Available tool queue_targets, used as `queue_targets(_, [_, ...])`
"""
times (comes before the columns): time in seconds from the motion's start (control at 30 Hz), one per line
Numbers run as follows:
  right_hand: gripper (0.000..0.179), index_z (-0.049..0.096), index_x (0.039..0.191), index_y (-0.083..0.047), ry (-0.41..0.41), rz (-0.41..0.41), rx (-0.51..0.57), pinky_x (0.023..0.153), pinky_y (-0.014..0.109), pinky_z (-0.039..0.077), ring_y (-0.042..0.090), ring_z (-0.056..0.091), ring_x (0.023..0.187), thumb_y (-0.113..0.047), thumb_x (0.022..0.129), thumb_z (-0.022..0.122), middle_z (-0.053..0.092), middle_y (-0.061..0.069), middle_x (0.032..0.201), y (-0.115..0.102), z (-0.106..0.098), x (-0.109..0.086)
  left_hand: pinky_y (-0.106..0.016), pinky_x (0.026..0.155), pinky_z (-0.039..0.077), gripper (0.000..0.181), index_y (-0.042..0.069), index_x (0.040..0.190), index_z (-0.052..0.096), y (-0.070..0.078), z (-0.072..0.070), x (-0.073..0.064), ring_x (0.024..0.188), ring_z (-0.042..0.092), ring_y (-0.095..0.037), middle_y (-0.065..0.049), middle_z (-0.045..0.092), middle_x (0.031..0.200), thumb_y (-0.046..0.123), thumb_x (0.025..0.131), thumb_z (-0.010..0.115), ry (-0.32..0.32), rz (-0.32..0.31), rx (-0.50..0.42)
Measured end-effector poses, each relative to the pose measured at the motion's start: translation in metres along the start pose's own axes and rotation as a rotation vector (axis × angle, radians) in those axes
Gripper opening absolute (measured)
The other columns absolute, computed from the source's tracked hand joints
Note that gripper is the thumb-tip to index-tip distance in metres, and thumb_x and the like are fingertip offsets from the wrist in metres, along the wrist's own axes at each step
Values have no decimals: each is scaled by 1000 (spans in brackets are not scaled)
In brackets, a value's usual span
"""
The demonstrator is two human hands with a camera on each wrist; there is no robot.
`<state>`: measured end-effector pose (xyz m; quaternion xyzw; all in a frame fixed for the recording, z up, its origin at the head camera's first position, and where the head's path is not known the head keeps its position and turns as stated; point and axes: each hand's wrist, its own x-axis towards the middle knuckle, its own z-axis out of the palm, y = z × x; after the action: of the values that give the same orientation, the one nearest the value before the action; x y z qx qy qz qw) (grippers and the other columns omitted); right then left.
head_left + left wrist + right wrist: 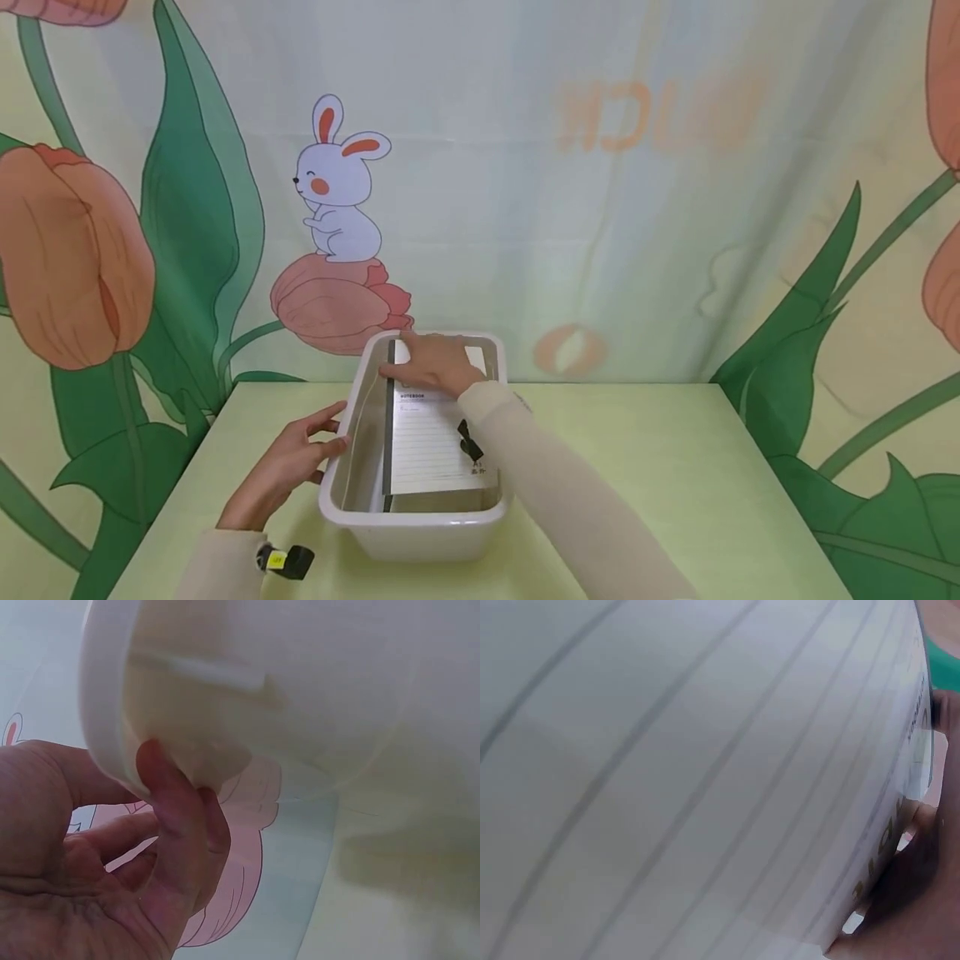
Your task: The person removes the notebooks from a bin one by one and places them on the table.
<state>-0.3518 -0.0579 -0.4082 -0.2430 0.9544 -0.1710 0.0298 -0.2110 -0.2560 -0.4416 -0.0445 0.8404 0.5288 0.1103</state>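
Note:
A white plastic basin (412,518) stands on the table, and a notebook (427,454) with a lined white cover and dark spine lies within its rim. My right hand (438,364) reaches over the notebook and grips its far part, thumb at the spine side. Close up in the right wrist view, the striped cover of the notebook (690,765) fills most of the picture, with fingers (922,877) bent at its edge. On the left side of the basin, my left hand (288,458) holds the rim. The left wrist view has its fingertips against the wall below the rim (105,690).
The pale green table (637,483) extends to both sides of the basin. Behind it hangs a printed cloth (480,208) with tulips and a rabbit, close to the basin's far end. A dark strap piece (470,442) on the right sleeve overlaps the notebook.

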Motion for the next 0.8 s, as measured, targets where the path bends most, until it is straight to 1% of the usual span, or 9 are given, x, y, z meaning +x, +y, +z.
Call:
queue_targets(0.1, [77,32,153,-32,21,1,2,114,62,28,23,58,126,-67,86,48,62,3,136,-3,-24,-6,-42,70,60,69,15,157,23,1,-1,1,106,60,-34,-25,43,136,20,98,60,5,-4,10])
queue_targets(0.17, [77,29,154,-33,43,-20,4,113,63,27,23,57,127,-67,87,47,62,4,136,-5,-37,-8,-42,70,60,69,15,157,23,2,-1,1,107,60,-35,-25,43,137,20,98,59,8,-10,15])
queue_targets(0.2, [77,30,153,-31,51,-32,-6,112,62,29,23,59,124,-67,88,46,64,4,134,-6,-44,-10,-42,70,60,69,15,157,23,2,-1,1,107,60,-35,-25,43,137,20,98,59,9,-14,17])
queue_targets(0.27, [71,38,146,-28,77,-54,-23,105,58,36,21,63,112,-67,88,45,68,4,121,-9,-57,-14,-42,71,60,69,15,157,23,2,-1,1,108,59,-36,-25,42,138,19,98,59,8,-22,21])
queue_targets(0.33, [62,46,132,-23,110,-77,-43,95,52,41,19,64,98,-67,88,45,69,3,105,-12,-71,-18,-43,70,60,69,14,157,23,2,-1,1,108,59,-37,-25,42,138,19,98,59,4,-21,21])
queue_targets(0.43, [50,48,111,-22,169,-107,-85,80,43,40,16,58,81,-66,87,46,62,-1,83,-16,-93,-26,-43,71,60,69,13,157,23,2,0,2,109,59,-36,-25,41,139,20,98,59,-2,-17,19])
queue_targets(0.6, [46,47,103,-22,281,-143,-153,71,37,33,15,52,75,-65,86,48,54,-3,77,-12,-124,-45,-41,72,60,69,15,157,24,1,1,1,113,57,-37,-24,42,140,20,98,59,-1,-31,17])
queue_targets(0.7, [46,46,103,-22,334,-153,-203,70,37,30,15,50,74,-65,85,48,52,-3,77,1,-136,-61,-41,73,60,69,16,157,24,2,3,0,113,57,-37,-23,42,140,21,98,60,4,-47,18])
queue_targets(0.8, [47,48,104,-22,375,-150,-250,70,37,30,16,47,73,-65,85,48,49,-4,76,21,-144,-75,-42,73,60,69,15,157,24,3,5,0,111,59,-37,-24,44,138,20,98,59,10,-37,20])
